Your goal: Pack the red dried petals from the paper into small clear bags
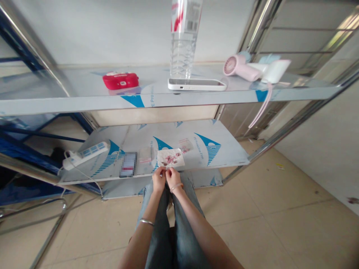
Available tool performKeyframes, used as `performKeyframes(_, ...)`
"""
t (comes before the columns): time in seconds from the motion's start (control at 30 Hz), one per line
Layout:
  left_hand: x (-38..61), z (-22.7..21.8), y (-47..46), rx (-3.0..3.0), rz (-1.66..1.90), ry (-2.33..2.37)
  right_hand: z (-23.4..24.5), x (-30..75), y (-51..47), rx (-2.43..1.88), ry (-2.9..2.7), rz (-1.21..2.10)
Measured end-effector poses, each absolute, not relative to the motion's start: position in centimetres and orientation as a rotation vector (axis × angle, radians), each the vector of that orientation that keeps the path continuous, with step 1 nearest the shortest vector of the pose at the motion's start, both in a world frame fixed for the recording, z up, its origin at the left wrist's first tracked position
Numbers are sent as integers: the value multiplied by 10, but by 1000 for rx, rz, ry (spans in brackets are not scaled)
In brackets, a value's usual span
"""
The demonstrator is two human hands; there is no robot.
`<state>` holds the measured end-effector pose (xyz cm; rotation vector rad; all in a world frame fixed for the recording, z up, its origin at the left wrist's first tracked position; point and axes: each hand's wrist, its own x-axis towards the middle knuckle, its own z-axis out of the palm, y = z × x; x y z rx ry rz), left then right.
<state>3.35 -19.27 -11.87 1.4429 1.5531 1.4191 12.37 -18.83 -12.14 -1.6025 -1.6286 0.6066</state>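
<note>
The place seemed to be a plain workroom or small workshop, though which could not be told for certain. Metal shelving [196,100] spanned the middle from nine to three o'clock, its surfaces printed "PE Protective Film". Blue metal framing [82,123] and a white power strip [95,149] showed toward nine, tiled floor [280,213] at four and a bare pale wall [126,37] at eleven. A small white pad [162,154] with dark red bits, slightly toward six from centre, suggested fine handwork.
</note>
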Motion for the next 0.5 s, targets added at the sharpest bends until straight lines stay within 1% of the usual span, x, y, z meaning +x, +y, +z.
performKeyframes(0.13, 33, -121, -189, 1494, 1394, 1410, -118, 123, -191, -1619, -1607, 571)
performKeyframes(0.33, 35, -112, -191, 1391, 1349, 1376, -114, 123, -196, -1602, -1543, 551)
performKeyframes(0.5, 35, -99, -195, 1329, 1390, 1412, -112, 122, -197, -1455, -1407, 657)
